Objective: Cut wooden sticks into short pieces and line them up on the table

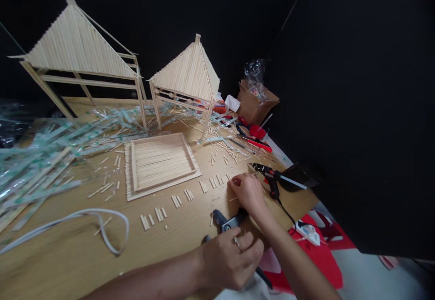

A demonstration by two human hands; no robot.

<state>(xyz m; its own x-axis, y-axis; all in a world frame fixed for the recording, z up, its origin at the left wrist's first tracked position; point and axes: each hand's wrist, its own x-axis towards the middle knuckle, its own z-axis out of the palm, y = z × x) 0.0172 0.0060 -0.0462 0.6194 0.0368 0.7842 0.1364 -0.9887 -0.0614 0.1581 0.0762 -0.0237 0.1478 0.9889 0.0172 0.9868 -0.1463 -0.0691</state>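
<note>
Left hand (231, 257): curling fingers loosely over grey-and-black tool (228, 224), lower centre, hiding any grip. Right hand (248, 193): bunching fingers nearly together by short sticks (188, 195), right of centre, not showing whether holding one. Short sticks: lying in diagonal row below walled panel (163, 159), mid-frame.

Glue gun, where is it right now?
In the head view, the glue gun is at the right side of the table, just to the right of the right hand, its black cord running toward the table's edge.
</note>
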